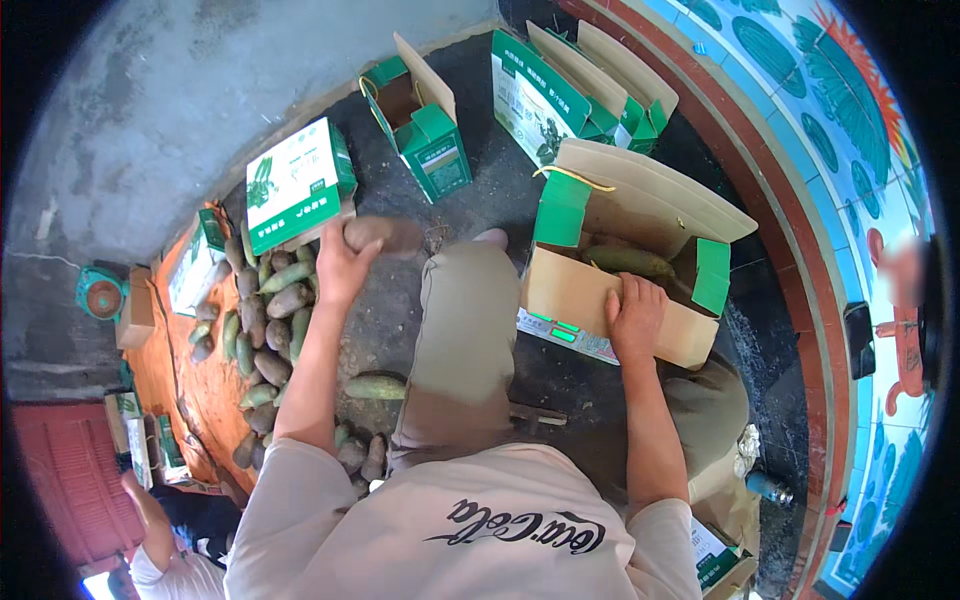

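My left hand (345,265) is closed round a brown oblong vegetable (372,234), smeared by motion, beside a closed green-and-white carton (300,185). To the right stands an open carton (566,290) with its brown and green flaps spread. My right hand (637,312) grips this carton's near flap (570,285), the fingers over its edge. Inside the carton lies a greenish-brown vegetable (630,260); the flap hides the rest of the contents. Green and brown oblong vegetables (270,330) are heaped on the floor by my left forearm.
Farther off stand an open green carton (435,155) and several more cartons (540,100) near the curved wall base. A single green vegetable (376,386) lies by my knee. A small green fan (102,292) is at far left. Another person (175,540) is at lower left.
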Tool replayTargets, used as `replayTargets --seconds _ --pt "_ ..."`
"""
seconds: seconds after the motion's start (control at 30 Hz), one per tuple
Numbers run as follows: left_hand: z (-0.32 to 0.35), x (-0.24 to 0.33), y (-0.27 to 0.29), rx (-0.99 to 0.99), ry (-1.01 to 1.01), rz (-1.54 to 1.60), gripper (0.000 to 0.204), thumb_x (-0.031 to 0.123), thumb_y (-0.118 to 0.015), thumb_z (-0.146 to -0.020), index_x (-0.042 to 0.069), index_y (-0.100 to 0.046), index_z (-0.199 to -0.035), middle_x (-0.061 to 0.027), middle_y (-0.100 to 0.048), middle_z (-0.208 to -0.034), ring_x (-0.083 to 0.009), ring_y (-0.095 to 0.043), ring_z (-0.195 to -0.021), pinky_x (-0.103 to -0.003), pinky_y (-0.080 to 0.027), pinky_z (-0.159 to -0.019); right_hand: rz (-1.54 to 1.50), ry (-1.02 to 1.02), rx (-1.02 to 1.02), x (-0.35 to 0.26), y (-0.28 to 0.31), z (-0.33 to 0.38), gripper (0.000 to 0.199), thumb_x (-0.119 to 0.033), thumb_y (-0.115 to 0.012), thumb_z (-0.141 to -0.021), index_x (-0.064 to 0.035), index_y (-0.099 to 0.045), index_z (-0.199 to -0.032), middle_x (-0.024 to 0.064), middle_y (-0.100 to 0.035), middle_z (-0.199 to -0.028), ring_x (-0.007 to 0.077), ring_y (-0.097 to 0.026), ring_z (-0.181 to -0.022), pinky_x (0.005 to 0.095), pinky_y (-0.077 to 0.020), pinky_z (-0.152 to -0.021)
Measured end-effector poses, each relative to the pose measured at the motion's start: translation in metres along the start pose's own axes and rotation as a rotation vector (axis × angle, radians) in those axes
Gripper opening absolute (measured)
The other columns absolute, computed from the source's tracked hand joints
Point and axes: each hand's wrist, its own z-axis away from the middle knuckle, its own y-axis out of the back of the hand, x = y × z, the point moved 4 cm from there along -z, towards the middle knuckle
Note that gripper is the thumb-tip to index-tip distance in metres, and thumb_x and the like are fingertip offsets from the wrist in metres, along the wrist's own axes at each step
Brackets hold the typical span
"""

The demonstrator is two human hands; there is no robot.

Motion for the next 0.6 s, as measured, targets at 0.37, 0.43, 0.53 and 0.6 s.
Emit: replayTargets --seconds 0.37,0.43,0.53,0.6 --pt "-0.039 0.254 -0.028 -0.082 -0.594 0.261 0.055 0.016 -0.079 -0.065 0.003 -0.055 -0.112 -0.0149 -0.058 -0.107 -0.0329 -0.058 -0.098 -0.037 -0.048 -0.085 -0.023 -0.007 -0.010 0.002 0.001 0.002 0.037 -0.025 -0.060 -0.080 -0.0024 -0.058 -0.109 0.0143 -0.059 -0.102 0.0297 -0.053 -0.100 0.0440 -0.0354 -0.094" --pt "-0.030 0.280 -0.040 -0.117 -0.703 0.239 0.058 0.016 -0.078 -0.064 0.003 -0.054 -0.114 -0.0163 -0.058 -0.109 -0.0358 -0.057 -0.100 -0.039 -0.048 -0.085 -0.022 -0.007 -0.017 0.001 0.002 0.002 0.036 -0.024 -0.060 -0.080 -0.0024 -0.058 -0.109 0.0144 -0.059 -0.102 0.0299 -0.053 -0.100 0.0440 -0.0354 -0.094" --pt "-0.025 0.289 -0.046 -0.113 -0.728 0.225 0.058 0.013 -0.076 -0.065 0.004 -0.052 -0.118 -0.0146 -0.058 -0.112 -0.0340 -0.057 -0.102 -0.039 -0.048 -0.087 -0.027 -0.001 -0.019 -0.001 0.002 0.002 0.035 -0.024 -0.060 -0.081 -0.0024 -0.059 -0.109 0.0146 -0.060 -0.101 0.0301 -0.053 -0.099 0.0441 -0.0356 -0.094" --pt "-0.024 0.285 -0.039 -0.044 -0.739 0.236 0.053 0.012 -0.073 -0.069 0.005 -0.053 -0.118 -0.0150 -0.058 -0.114 -0.0337 -0.056 -0.105 -0.040 -0.046 -0.089 -0.029 0.003 -0.015 0.000 0.002 0.002 0.035 -0.024 -0.060 -0.081 -0.0023 -0.059 -0.108 0.0147 -0.060 -0.101 0.0302 -0.053 -0.099 0.0441 -0.0358 -0.093"
